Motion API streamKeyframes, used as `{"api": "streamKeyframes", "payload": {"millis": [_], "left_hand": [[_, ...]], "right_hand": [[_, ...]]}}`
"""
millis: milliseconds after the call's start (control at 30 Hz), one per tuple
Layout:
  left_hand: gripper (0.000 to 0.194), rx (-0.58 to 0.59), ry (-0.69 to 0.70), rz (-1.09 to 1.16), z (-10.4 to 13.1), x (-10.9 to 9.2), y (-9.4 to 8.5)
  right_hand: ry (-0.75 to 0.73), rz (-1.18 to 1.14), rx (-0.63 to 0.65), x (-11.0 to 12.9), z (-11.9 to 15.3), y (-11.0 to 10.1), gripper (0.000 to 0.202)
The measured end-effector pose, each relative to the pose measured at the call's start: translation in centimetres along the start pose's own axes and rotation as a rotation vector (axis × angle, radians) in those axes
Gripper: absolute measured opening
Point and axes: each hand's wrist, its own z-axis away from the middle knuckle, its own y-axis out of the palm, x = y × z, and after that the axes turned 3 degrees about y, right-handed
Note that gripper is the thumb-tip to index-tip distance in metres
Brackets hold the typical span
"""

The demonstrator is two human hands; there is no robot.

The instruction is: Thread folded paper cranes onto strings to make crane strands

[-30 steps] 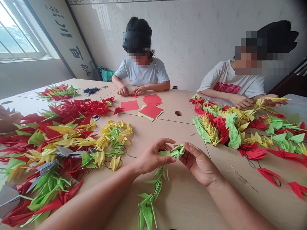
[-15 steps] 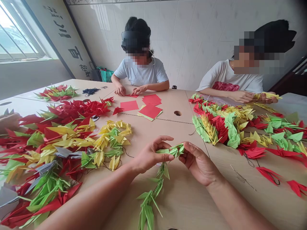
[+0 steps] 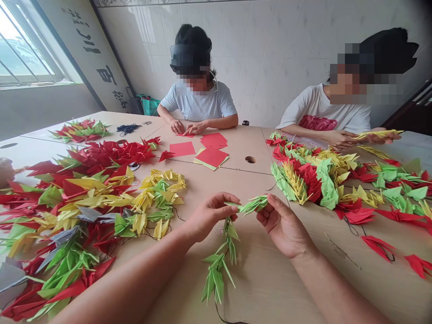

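Green folded-paper pieces (image 3: pixel 254 204) are bunched between my hands above the table. My left hand (image 3: pixel 214 213) is closed on the strand at the bunch's left end. My right hand (image 3: pixel 281 225) pinches the bunch's right end between thumb and fingers. From below my left hand hangs the rest of the green strand (image 3: pixel 214 276), with dark thread trailing from its lower end. Left of my arm lies a large pile of red, yellow, green and grey folded paper (image 3: pixel 84 193).
Red paper squares (image 3: pixel 212 157) lie mid-table (image 3: pixel 243 180). More folded-paper strands (image 3: pixel 303 175) cover the right side, near a needle-like wire (image 3: pixel 342 252). Across the table, one person (image 3: pixel 199 99) works with red paper; another (image 3: pixel 324 110) holds yellow pieces. A hand (image 3: pixel 6 172) shows at far left.
My hands have moved slightly apart, exposing more of the green bunch. The hanging strand has risen and shifted right, showing its thread. The right-hand person's yellow pieces are stretched out wider.
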Motion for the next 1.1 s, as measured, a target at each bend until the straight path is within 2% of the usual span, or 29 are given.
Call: {"api": "streamKeyframes", "payload": {"millis": [200,467,600,800,967,1100], "left_hand": [[0.017,-0.006,-0.010,-0.028,0.2,-0.5,0.2],[0.037,0.033,0.011,-0.232,0.6,-0.7,0.6],[0.029,0.086,0.043,-0.181,0.4,-0.4,0.6],[0.029,0.100,-0.003,-0.193,0.3,-0.4,0.5],[0.037,0.114,0.007,-0.187,0.4,-0.4,0.6],[0.041,0.101,0.072,-0.235,0.4,-0.2,0.6]], "right_hand": [[-0.013,0.006,-0.059,0.3,-0.3,-0.2,0.015],[-0.050,0.253,0.143,-0.5,0.9,0.5,0.016],[-0.069,0.319,0.180,-0.8,1.1,0.8,0.017],[-0.079,0.308,0.163,-0.7,1.2,0.8,0.015],[-0.099,0.341,0.135,-0.7,1.3,0.9,0.019],[-0.120,0.372,0.123,-0.7,1.3,1.0,0.022]]}}
